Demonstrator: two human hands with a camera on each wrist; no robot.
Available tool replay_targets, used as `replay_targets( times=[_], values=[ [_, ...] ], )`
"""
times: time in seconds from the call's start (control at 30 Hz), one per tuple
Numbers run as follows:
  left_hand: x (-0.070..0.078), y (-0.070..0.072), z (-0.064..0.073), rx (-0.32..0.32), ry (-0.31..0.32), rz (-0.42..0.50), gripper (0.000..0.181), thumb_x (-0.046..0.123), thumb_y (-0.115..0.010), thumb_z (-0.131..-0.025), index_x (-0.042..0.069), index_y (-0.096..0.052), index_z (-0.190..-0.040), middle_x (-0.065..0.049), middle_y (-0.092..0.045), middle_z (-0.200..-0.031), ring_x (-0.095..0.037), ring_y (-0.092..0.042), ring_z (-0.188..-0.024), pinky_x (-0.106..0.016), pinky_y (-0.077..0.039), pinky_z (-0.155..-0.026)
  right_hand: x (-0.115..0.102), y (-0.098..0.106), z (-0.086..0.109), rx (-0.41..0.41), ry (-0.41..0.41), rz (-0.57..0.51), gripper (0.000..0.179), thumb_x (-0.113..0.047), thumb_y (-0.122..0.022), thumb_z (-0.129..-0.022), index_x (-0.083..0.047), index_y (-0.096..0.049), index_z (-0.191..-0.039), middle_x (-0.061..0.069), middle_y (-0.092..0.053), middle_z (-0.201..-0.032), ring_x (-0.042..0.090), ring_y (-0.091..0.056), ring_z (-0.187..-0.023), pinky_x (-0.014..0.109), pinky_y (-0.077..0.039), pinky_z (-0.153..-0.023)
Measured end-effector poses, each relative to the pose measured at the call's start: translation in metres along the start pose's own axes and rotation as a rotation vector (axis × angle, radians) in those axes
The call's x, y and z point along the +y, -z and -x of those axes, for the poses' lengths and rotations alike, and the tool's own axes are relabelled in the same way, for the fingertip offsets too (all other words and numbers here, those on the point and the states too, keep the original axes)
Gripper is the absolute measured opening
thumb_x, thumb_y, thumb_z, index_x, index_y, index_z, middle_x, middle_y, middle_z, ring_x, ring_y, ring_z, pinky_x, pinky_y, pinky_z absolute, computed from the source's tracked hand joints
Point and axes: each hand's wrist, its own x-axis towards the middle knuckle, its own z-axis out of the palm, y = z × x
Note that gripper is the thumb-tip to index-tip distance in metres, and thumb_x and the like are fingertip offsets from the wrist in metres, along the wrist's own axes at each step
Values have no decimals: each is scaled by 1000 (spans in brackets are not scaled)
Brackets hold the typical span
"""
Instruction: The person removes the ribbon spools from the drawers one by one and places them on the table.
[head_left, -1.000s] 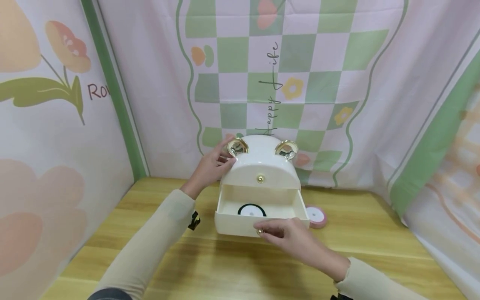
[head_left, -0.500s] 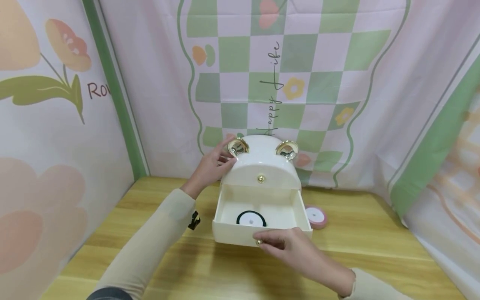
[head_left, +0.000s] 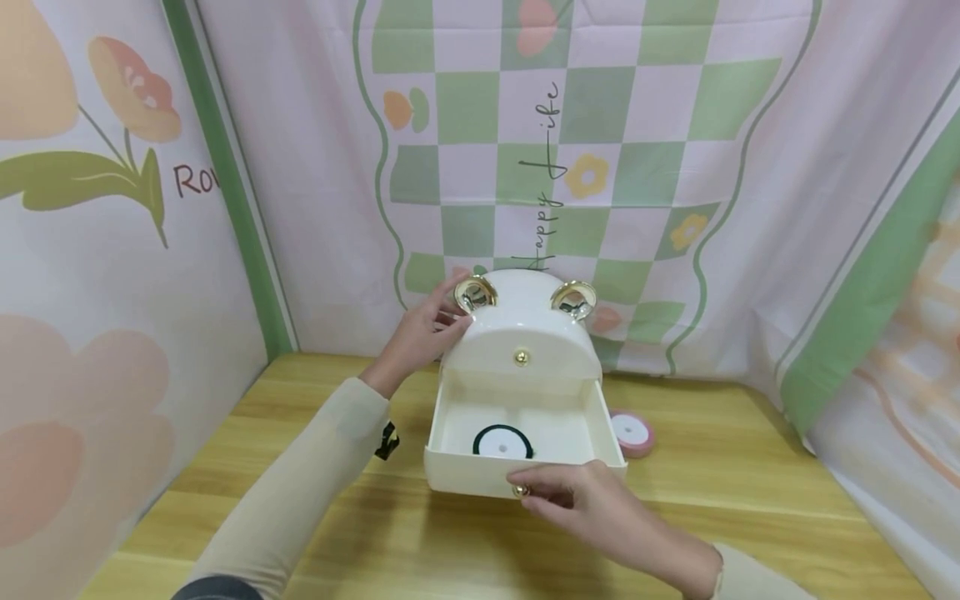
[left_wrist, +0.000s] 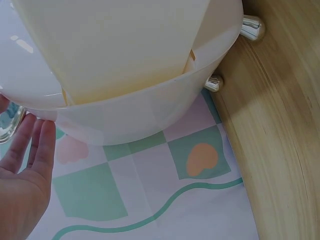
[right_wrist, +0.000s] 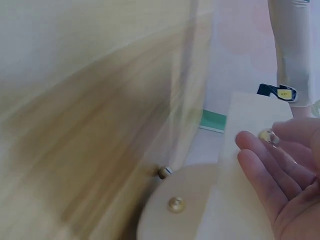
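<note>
A white rounded drawer box (head_left: 525, 304) with gold ear-shaped trims stands on the table, its lower drawer (head_left: 465, 475) pulled out. Thumb and fingers of my left hand (head_left: 422, 333) hold the box's upper left side by the gold ear (head_left: 476, 294); the left wrist view shows the fingers (left_wrist: 46, 142) against its wall. My right hand (head_left: 600, 512) pinches the small gold knob (right_wrist: 268, 137) on the drawer front. Inside the drawer lies a flat round spool (head_left: 502, 446) with a white face and a dark rim, its near edge hidden by the drawer front.
A pink-rimmed white spool (head_left: 633, 432) lies on the wooden table (head_left: 712, 467) right of the box. A patterned cloth (head_left: 465, 108) hangs close behind. Gold feet (left_wrist: 252, 27) hold the box off the table. A second gold knob (head_left: 521, 357) sits on the upper front.
The right hand has drawn the lower drawer further out toward me, showing more of its inside and the spool. The left hand has stayed on the box.
</note>
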Motion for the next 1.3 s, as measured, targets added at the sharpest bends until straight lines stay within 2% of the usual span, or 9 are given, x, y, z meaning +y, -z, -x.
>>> replay_targets(
  times=[0.17,0.33,0.5,0.63,0.83,0.97,1.07,1.17,1.3],
  values=[
    [0,0,1,-2,3,4,69,25,-62,-101,47,-26,-156,-4,-65,-112,-21,-66,-98,-35,-56,-86,-3,7,-2,-41,78,68,23,-12,-73,-94,-10,-75,-116,-3,-75,-96,-3,-65,-77,19,-56,-64],
    [1,0,1,-1,4,7,69,25,-62,-101,49,-26,-155,-4,-65,-112,-20,-66,-98,-35,-56,-86,-6,17,-4,-114,93,58,26,-9,-73,-93,-9,-73,-119,-3,-75,-97,-2,-66,-78,18,-55,-63],
    [1,-1,1,-4,3,11,70,25,-62,-101,49,-25,-155,-5,-65,-113,-21,-66,-98,-35,-56,-86,-17,36,-12,-145,101,53,22,-9,-73,-93,-11,-74,-115,-8,-75,-89,-1,-66,-73,19,-56,-61],
    [1,-1,1,-3,0,18,69,25,-62,-101,49,-26,-155,-4,-65,-112,-21,-66,-98,-36,-56,-86,-29,55,-22,-142,125,114,16,-13,-73,-94,-18,-75,-109,-14,-72,-81,-3,-64,-68,18,-55,-58],
    [0,0,1,-4,-5,19,69,25,-62,-101,48,-26,-155,-4,-66,-112,-21,-66,-98,-36,-56,-85,-34,74,-38,-179,192,135,14,-11,-73,-93,-18,-75,-105,-9,-72,-80,-4,-63,-65,18,-54,-56],
    [1,0,1,-8,-3,18,69,26,-62,-101,48,-26,-155,-4,-65,-113,-20,-65,-99,-36,-56,-87,-30,82,-51,-241,247,127,17,-6,-72,-92,-13,-75,-108,-3,-75,-91,2,-69,-76,20,-57,-63],
    [2,1,1,-8,4,13,69,26,-62,-101,48,-26,-155,-5,-66,-113,-21,-65,-99,-36,-56,-87,-26,86,-61,-320,221,145,20,-9,-70,-95,-12,-74,-114,-4,-73,-106,8,-70,-93,25,-59,-75],
    [3,2,2,-9,12,6,69,26,-62,-101,48,-26,-155,-6,-66,-113,-22,-66,-100,-37,-56,-86,-19,86,-70,-386,184,196,26,-13,-70,-95,-13,-72,-121,-6,-70,-117,14,-67,-105,29,-57,-86],
    [4,2,2,-16,15,3,69,26,-62,-101,47,-26,-156,-7,-66,-114,-23,-66,-101,-38,-56,-86,-7,83,-82,-415,219,295,33,-15,-75,-91,-10,-70,-124,-2,-70,-120,19,-67,-108,33,-57,-87]
  ],
)
